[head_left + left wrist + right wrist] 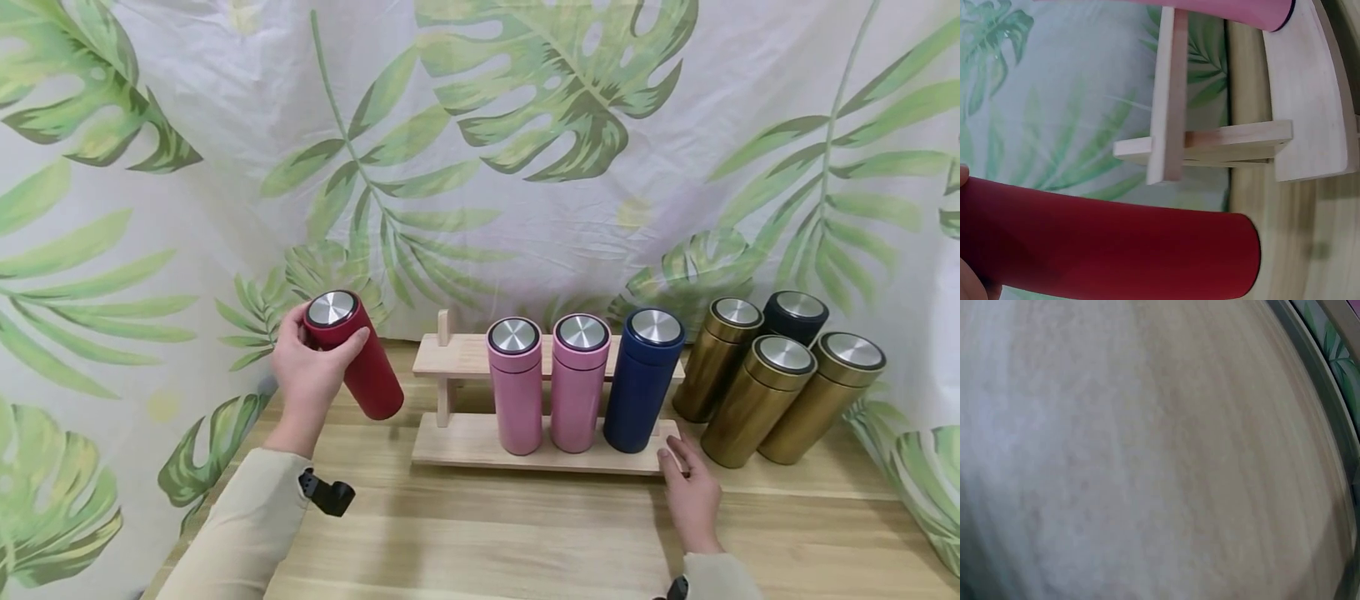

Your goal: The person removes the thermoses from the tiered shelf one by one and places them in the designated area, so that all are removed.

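My left hand (311,367) grips a red thermos bottle (371,371) near its steel-topped lid, thumb across the front. The bottle leans, its base toward the left end of a two-tier wooden rack (461,437). In the left wrist view the red bottle (1122,240) lies across the lower part, apart from the rack (1310,94). At the rack's lower right corner, my right hand (693,496) holds the board's end between thumb and fingers. Two pink bottles (516,400) (577,396) and a blue bottle (643,392) stand upright on the lower board.
Right of the rack stand three gold bottles (723,358) (757,404) (821,400) and a dark bottle (795,317) behind them. A leaf-print cloth (570,225) hangs behind the wooden table (487,533). Mostly wood-grain surface (1147,450) fills the right wrist view.
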The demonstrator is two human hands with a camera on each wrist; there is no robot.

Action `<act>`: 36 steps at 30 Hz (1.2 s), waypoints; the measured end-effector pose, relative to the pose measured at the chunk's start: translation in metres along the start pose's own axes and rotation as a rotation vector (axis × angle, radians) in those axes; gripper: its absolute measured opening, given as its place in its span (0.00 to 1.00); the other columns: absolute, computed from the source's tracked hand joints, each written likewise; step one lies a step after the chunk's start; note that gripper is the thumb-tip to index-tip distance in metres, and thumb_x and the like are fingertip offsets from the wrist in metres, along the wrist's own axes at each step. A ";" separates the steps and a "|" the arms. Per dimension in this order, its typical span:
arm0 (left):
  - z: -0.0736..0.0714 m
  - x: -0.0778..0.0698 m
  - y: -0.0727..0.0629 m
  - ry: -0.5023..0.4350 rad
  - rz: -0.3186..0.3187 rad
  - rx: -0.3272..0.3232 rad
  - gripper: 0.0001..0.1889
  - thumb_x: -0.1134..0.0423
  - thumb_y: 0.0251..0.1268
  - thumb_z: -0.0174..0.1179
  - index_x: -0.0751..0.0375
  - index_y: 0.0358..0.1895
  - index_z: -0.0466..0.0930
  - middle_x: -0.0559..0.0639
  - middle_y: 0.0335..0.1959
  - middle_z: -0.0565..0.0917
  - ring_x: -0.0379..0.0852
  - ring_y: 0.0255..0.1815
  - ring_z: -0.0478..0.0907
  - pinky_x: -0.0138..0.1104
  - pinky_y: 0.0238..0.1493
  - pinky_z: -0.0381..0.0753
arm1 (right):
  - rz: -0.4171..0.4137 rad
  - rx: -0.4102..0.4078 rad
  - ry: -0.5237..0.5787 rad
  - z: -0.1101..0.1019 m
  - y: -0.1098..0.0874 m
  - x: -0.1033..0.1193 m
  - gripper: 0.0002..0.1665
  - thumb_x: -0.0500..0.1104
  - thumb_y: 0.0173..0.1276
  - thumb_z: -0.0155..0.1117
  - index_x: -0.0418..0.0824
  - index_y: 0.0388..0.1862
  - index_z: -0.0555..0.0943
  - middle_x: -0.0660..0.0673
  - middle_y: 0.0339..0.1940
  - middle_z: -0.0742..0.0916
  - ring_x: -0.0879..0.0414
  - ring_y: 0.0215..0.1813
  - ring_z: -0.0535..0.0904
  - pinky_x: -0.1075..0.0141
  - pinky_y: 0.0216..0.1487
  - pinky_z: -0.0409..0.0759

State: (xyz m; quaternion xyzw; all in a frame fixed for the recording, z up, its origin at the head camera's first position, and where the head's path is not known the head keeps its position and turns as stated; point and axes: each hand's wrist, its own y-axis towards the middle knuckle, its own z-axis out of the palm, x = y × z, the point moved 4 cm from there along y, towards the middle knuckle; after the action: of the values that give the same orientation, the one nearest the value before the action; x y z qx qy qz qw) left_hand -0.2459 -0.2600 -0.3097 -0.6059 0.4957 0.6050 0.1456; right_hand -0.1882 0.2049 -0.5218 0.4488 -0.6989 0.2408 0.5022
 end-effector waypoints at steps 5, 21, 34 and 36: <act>0.011 0.014 0.004 -0.078 -0.055 -0.026 0.36 0.62 0.41 0.74 0.56 0.57 0.67 0.50 0.52 0.78 0.41 0.51 0.74 0.34 0.52 0.77 | 0.009 -0.012 -0.001 0.002 0.000 -0.001 0.23 0.48 0.68 0.56 0.35 0.56 0.77 0.40 0.64 0.74 0.82 0.35 0.66 0.86 0.32 0.65; 0.045 0.052 0.013 0.052 -0.163 -0.109 0.37 0.56 0.41 0.72 0.54 0.59 0.64 0.50 0.55 0.77 0.44 0.54 0.73 0.37 0.56 0.74 | 0.030 0.009 0.030 0.003 0.003 -0.006 0.25 0.49 0.69 0.55 0.35 0.58 0.75 0.41 0.67 0.71 0.46 0.60 0.72 0.91 0.36 0.63; 0.062 0.073 0.018 0.052 -0.215 -0.155 0.37 0.62 0.40 0.71 0.54 0.58 0.64 0.51 0.55 0.76 0.46 0.56 0.71 0.37 0.58 0.72 | 0.025 0.018 0.048 0.004 0.004 -0.005 0.24 0.49 0.68 0.56 0.34 0.57 0.76 0.40 0.66 0.71 0.45 0.62 0.71 0.91 0.36 0.63; 0.064 0.074 0.018 0.053 -0.218 -0.153 0.37 0.62 0.40 0.71 0.54 0.58 0.64 0.52 0.55 0.76 0.46 0.56 0.72 0.37 0.58 0.72 | 0.031 0.012 0.052 0.004 0.003 -0.006 0.24 0.49 0.68 0.56 0.34 0.57 0.76 0.40 0.66 0.72 0.45 0.60 0.72 0.90 0.36 0.63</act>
State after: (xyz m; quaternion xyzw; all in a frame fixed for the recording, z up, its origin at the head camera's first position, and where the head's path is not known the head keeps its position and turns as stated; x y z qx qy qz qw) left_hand -0.3144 -0.2501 -0.3814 -0.6813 0.3829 0.6053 0.1508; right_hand -0.1925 0.2056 -0.5285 0.4345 -0.6911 0.2643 0.5137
